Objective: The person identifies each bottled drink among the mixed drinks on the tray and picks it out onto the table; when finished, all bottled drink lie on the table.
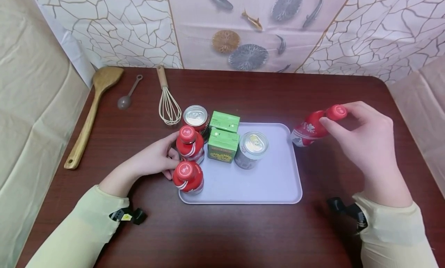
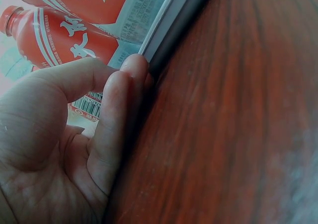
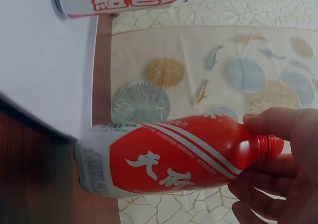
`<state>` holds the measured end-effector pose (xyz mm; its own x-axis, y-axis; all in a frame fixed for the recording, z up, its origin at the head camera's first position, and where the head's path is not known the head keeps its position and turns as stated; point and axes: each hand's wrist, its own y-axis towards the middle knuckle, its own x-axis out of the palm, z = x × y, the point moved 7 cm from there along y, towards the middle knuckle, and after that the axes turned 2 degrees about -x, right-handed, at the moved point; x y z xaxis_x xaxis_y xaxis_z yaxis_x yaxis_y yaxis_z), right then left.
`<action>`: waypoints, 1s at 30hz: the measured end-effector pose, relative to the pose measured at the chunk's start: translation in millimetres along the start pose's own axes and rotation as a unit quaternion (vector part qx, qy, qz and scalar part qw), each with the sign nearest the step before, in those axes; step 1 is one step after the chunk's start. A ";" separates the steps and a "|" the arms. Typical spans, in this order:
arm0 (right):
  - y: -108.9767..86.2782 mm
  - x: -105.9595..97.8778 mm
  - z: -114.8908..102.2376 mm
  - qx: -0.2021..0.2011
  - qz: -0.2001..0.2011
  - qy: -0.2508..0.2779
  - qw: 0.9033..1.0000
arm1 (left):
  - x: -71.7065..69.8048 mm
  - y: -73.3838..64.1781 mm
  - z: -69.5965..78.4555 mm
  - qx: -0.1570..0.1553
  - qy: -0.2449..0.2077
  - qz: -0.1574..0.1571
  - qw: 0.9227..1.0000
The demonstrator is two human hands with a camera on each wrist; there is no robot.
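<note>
My right hand (image 1: 368, 136) pinches a red plastic bottle (image 1: 309, 129) by its capped neck. The bottle leans, its pale base pointing at the right edge of the lavender tray (image 1: 278, 183); in the right wrist view the bottle (image 3: 174, 157) shows white lettering. At the tray's left edge, my left hand (image 1: 156, 156) has thumb and fingers bent around the rim (image 2: 161, 23), close against two upright red bottles, a rear one (image 1: 189, 144) and a front one (image 1: 189, 178). Beside them stand two green boxes (image 1: 223, 144), a white can (image 1: 251, 150) and a dark red can (image 1: 196, 119).
A whisk (image 1: 168, 102), a measuring spoon (image 1: 128, 96) and a wooden spatula (image 1: 92, 113) lie on the brown table (image 1: 236, 237) at the back left. Behind the table hangs a patterned cloth (image 1: 257, 32). Beige cloth (image 1: 31, 106) borders the left side.
</note>
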<state>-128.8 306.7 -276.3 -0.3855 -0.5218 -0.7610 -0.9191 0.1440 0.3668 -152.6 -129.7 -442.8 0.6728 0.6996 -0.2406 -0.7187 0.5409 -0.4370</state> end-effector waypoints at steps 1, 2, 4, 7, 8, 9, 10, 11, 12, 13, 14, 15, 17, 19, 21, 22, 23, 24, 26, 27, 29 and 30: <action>0.9 -0.4 1.8 0.005 0.005 -0.002 1.000 | -0.1 -0.2 0.3 0.002 0.001 0.001 1.000; 1.7 -0.8 3.7 0.009 0.010 -0.005 1.000 | -0.2 -0.2 0.6 0.003 0.002 0.001 1.000; 3.3 -0.8 7.9 0.019 0.016 -0.008 1.000 | -0.5 -0.2 0.8 0.006 0.003 0.003 1.000; 5.2 2.9 15.9 0.033 0.007 -0.016 0.999 | -0.4 0.0 -0.3 0.005 0.003 0.004 1.000; 5.7 4.6 18.6 0.038 0.001 -0.019 0.999 | -0.1 0.1 -1.2 0.002 0.002 0.003 1.000; 6.0 6.3 21.3 0.042 -0.005 -0.022 0.999 | 0.1 0.1 -1.7 0.001 0.002 0.002 1.000; 6.3 7.7 23.7 0.046 -0.010 -0.025 0.999 | 0.3 0.1 -2.2 0.000 0.002 0.001 1.000; 6.7 8.9 26.0 0.049 -0.015 -0.027 0.998 | 0.4 0.1 -2.3 0.000 0.003 0.001 1.000; 7.1 9.7 27.8 0.051 -0.018 -0.028 0.998 | 0.3 0.0 -2.1 0.001 0.003 0.001 1.000; 7.6 10.3 28.9 0.052 -0.019 -0.029 0.998 | 0.2 -0.2 -1.7 0.002 0.004 0.001 1.000; 8.0 10.8 29.8 0.051 -0.020 -0.029 0.998 | -0.1 -0.3 -1.1 0.004 0.004 0.002 1.000; 8.4 11.2 30.5 0.052 -0.021 -0.030 0.998 | -0.2 -0.3 -0.7 0.006 0.005 0.002 1.000; 8.7 11.7 31.7 0.054 -0.022 -0.030 0.998 | -0.4 -0.2 -0.2 0.008 0.005 0.003 1.000; 8.2 12.2 33.0 0.059 -0.027 -0.031 0.997 | 0.1 0.1 -0.8 0.008 0.006 0.001 1.000; 6.8 13.0 34.7 0.067 -0.036 -0.028 0.997 | 0.8 0.7 -2.2 0.007 0.006 -0.001 1.000; 6.4 13.4 34.8 0.068 -0.040 -0.028 0.996 | 1.1 0.7 -2.6 0.007 0.006 -0.001 1.000; 6.1 14.0 34.8 0.068 -0.044 -0.026 0.996 | 1.2 0.7 -2.9 0.007 0.006 -0.002 1.000; 6.1 14.4 34.1 0.067 -0.048 -0.025 0.996 | 1.2 0.6 -2.9 0.008 0.007 -0.002 1.000; 6.8 15.1 31.7 0.059 -0.052 -0.024 0.997 | 0.5 0.4 -2.7 0.009 0.008 -0.002 1.000; 7.2 15.2 30.3 0.054 -0.054 -0.026 0.997 | 0.2 0.2 -2.1 0.009 0.007 -0.002 1.000; 7.9 15.4 27.0 0.043 -0.054 -0.031 0.997 | -0.4 0.2 -1.4 0.010 0.008 -0.002 1.000; 7.8 15.4 24.9 0.038 -0.055 -0.033 0.997 | -0.3 0.3 -1.4 0.009 0.007 -0.002 1.000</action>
<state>-144.0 320.7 -298.5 -0.2850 -0.4825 -0.8282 -0.9585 0.1533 0.2405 -152.8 -130.4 -444.0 0.6779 0.6908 -0.2515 -0.7192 0.5521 -0.4218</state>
